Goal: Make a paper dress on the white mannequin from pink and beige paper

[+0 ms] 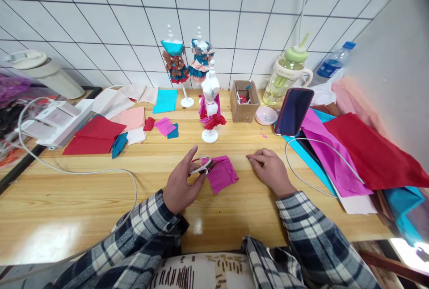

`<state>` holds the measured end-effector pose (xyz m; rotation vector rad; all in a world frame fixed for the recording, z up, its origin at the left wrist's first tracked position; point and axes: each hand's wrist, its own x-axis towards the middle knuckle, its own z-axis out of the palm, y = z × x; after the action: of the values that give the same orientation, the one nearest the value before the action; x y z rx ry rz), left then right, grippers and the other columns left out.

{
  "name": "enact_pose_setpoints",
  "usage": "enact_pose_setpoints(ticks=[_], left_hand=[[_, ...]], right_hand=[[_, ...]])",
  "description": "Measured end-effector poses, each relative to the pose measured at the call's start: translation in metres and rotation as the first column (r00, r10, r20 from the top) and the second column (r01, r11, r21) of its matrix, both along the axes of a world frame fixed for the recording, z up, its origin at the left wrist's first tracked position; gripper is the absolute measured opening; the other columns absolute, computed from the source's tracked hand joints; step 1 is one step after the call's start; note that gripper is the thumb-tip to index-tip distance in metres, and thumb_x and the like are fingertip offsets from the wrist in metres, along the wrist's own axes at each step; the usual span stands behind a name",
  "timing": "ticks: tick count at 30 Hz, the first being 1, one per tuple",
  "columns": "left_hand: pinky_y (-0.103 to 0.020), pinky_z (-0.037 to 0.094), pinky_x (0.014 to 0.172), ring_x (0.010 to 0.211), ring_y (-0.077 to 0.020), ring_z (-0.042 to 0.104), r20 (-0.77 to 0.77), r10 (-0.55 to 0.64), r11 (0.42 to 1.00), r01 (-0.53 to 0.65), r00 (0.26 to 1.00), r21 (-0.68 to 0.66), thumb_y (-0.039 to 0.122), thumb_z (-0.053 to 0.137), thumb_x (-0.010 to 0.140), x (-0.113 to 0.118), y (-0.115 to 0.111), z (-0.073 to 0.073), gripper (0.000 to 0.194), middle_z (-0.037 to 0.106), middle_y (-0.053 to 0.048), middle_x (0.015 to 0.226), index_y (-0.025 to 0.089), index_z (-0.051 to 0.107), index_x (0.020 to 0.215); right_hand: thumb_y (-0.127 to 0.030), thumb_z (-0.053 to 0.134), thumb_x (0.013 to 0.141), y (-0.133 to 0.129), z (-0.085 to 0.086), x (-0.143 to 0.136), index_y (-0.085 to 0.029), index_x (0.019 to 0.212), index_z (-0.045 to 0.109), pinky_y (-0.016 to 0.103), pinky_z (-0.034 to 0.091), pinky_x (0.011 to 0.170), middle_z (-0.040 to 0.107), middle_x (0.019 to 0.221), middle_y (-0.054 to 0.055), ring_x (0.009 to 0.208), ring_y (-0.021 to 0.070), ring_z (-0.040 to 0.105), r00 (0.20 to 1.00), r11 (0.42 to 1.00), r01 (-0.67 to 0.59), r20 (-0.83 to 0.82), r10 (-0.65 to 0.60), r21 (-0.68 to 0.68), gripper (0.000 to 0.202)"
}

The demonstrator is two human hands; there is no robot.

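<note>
My left hand (183, 184) holds small white-handled scissors (203, 166), with their dark blades over a magenta cloth square (223, 176) that lies on the wooden table. To the right of the cloth, my right hand (272, 172) rests on the table with thumb and forefinger pinched together. Whatever is between those fingertips is too small to make out. Behind the cloth stands a small white dress form (210, 88) with magenta fabric and a red ruffle around its lower part.
Two dressed forms (174, 61) (200, 59) stand behind. A cardboard box (244, 109), pink dish (266, 115), phone (295, 111) and green-lidded bottle (284, 77) are at back right. Red cloth (97, 135) lies left, piled fabrics (372, 155) right. A white cable (83, 172) crosses the left side.
</note>
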<state>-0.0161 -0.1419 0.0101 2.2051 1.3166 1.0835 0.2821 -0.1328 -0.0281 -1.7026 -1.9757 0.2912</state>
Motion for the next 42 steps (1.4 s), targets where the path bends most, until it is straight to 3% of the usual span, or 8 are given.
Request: enact_pose_setpoints(ticks=[5, 12, 17, 23, 28, 33, 37, 42], left_hand=[[-0.034, 0.053, 0.090, 0.100, -0.0195, 0.069, -0.005, 0.004, 1.000, -0.004, 1.000, 0.026, 0.021, 0.061, 0.086, -0.002, 0.004, -0.001, 0.076, 0.075, -0.002, 0.100, 0.023, 0.021, 0.150], [-0.034, 0.052, 0.086, 0.095, -0.0205, 0.068, -0.073, 0.042, 0.998, -0.039, 0.996, 0.046, 0.028, 0.058, 0.089, -0.011, 0.013, -0.004, 0.069, 0.074, -0.004, 0.099, 0.022, 0.023, 0.149], [-0.036, 0.050, 0.081, 0.089, -0.0244, 0.065, -0.329, 0.151, 0.989, -0.141, 0.932, 0.053, 0.033, 0.056, 0.090, -0.033, 0.039, -0.002, 0.065, 0.071, -0.007, 0.097, 0.019, 0.030, 0.147], [-0.042, 0.041, 0.087, 0.103, -0.0303, 0.061, -0.576, 0.091, 0.990, -0.134, 0.812, -0.032, 0.043, 0.052, 0.090, -0.041, 0.048, 0.002, 0.067, 0.069, -0.013, 0.106, 0.016, 0.031, 0.147], [-0.052, 0.029, 0.093, 0.097, -0.0282, 0.063, -0.647, 0.243, 0.955, -0.294, 0.722, 0.031, 0.019, 0.034, 0.093, -0.048, 0.047, 0.007, 0.052, 0.071, -0.009, 0.097, 0.022, 0.037, 0.145], [-0.049, 0.034, 0.086, 0.102, -0.0342, 0.056, -0.608, 0.418, 0.904, -0.373, 0.675, 0.207, 0.026, 0.043, 0.091, -0.061, 0.048, 0.011, 0.050, 0.066, -0.016, 0.108, 0.015, 0.046, 0.140], [-0.041, 0.039, 0.088, 0.101, -0.0261, 0.056, -0.516, 0.130, 0.976, -0.018, 0.847, 0.217, 0.029, 0.045, 0.094, -0.036, 0.032, 0.020, 0.035, 0.066, -0.011, 0.108, 0.017, 0.058, 0.125], [-0.041, 0.037, 0.092, 0.110, -0.0251, 0.052, -0.591, -0.294, 0.899, 0.427, 0.751, 0.096, 0.038, 0.047, 0.095, 0.030, 0.011, 0.031, 0.027, 0.061, -0.006, 0.129, 0.022, 0.061, 0.112]], right_hand=[[-0.028, 0.056, 0.091, -0.002, 0.001, 0.004, -0.024, 0.101, 0.076, 0.029, 0.048, 0.076, 0.067, 0.090, 0.004, 0.084, 0.0171, 0.062, 1.000, 0.999, 0.026, -0.004, -0.026, -0.030, 0.023], [-0.030, 0.050, 0.094, -0.009, 0.018, -0.007, -0.027, 0.100, 0.075, 0.030, 0.041, 0.068, 0.069, 0.089, 0.004, 0.081, 0.0181, 0.062, 0.931, 1.000, -0.005, 0.364, 0.003, 0.004, 0.025], [-0.028, 0.051, 0.092, -0.014, 0.020, -0.012, -0.025, 0.093, 0.072, 0.028, 0.036, 0.059, 0.070, 0.092, 0.002, 0.075, 0.0157, 0.064, 0.909, 0.995, 0.095, 0.406, -0.092, 0.013, 0.022], [-0.026, 0.054, 0.089, -0.012, 0.017, -0.009, -0.023, 0.094, 0.067, 0.027, 0.039, 0.063, 0.070, 0.093, 0.002, 0.080, 0.0163, 0.064, 0.952, 0.994, 0.106, 0.290, -0.102, 0.004, 0.015], [-0.028, 0.052, 0.092, -0.010, 0.012, -0.007, -0.023, 0.094, 0.064, 0.025, 0.043, 0.073, 0.068, 0.091, 0.001, 0.083, 0.0145, 0.062, 0.994, 0.999, 0.046, 0.099, -0.044, -0.022, 0.014], [-0.027, 0.046, 0.096, -0.012, 0.021, -0.017, -0.026, 0.104, 0.067, 0.027, 0.042, 0.072, 0.067, 0.097, 0.003, 0.091, 0.0181, 0.061, 0.938, 0.999, -0.009, 0.347, 0.024, -0.045, 0.023], [-0.018, 0.050, 0.091, -0.015, 0.028, -0.021, -0.028, 0.117, 0.065, 0.028, 0.040, 0.065, 0.066, 0.097, 0.005, 0.082, 0.0188, 0.059, 0.851, 0.993, -0.053, 0.516, 0.102, -0.109, 0.032], [-0.017, 0.047, 0.091, -0.017, 0.018, -0.010, -0.033, 0.118, 0.068, 0.026, 0.044, 0.070, 0.065, 0.101, 0.003, 0.088, 0.0160, 0.061, 0.938, 0.997, -0.052, 0.340, 0.069, -0.058, 0.037]])
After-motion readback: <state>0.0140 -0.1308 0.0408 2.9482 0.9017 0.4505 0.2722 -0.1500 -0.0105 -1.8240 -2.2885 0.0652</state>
